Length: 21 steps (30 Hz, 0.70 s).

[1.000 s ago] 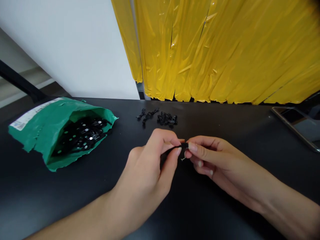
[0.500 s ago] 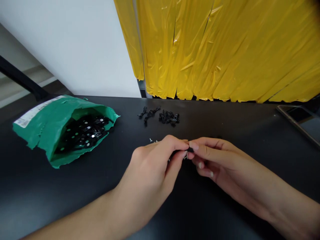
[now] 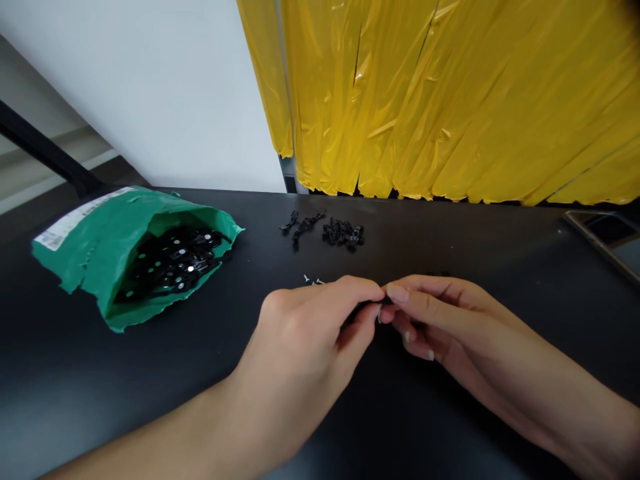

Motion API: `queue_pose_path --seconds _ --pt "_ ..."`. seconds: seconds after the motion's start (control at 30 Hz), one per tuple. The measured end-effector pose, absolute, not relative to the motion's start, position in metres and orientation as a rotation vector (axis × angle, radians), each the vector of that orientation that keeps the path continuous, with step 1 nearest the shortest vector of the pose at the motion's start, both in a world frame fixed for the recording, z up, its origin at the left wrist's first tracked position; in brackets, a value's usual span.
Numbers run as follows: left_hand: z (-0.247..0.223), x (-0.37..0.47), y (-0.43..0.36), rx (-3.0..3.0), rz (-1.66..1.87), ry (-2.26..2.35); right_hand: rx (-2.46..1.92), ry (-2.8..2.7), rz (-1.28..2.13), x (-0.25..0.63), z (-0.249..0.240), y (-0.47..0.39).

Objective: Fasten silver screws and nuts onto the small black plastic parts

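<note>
Left hand [image 3: 310,360] and right hand [image 3: 445,320] pinch a small black part [image 3: 385,301] between their fingertips, the surface [image 3: 400,413] spreading beyond them to its far edge. Small pale screws [image 3: 307,278], hidden a second ago, now show just past the left hand.

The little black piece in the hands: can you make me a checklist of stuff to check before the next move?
1. Left hand pinching the black piece: ok, between thumb and finger.
2. Right hand on the same piece: ok, its fingertips meet the left hand's there.
3. Piece easy to see: not ok, fingers hide most of it.
4. Anything joined to the piece properly: cannot tell, it's too covered.
5. All the small pale screws in sight: cannot tell, the left hand may hide some.
6. Green bag open: ok, black parts show inside.
</note>
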<state>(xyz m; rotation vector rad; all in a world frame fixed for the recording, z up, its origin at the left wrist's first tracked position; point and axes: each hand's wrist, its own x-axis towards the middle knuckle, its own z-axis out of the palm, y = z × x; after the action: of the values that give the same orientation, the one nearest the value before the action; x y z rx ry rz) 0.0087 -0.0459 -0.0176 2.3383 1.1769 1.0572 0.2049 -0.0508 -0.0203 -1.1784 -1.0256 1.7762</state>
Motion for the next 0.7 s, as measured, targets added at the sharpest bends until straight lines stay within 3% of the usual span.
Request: queue_pose_path --seconds 0.3,0.7 --pt "-0.012 0.008 -0.047 2.412 1.091 1.265 -1.207 -1.165 1.608 0.203 -0.021 -0.057" --pt "-0.014 -0.007 -0.038 2.784 1.127 0.995 -1.067 -1.153 1.629 0.204 -0.024 -0.059"
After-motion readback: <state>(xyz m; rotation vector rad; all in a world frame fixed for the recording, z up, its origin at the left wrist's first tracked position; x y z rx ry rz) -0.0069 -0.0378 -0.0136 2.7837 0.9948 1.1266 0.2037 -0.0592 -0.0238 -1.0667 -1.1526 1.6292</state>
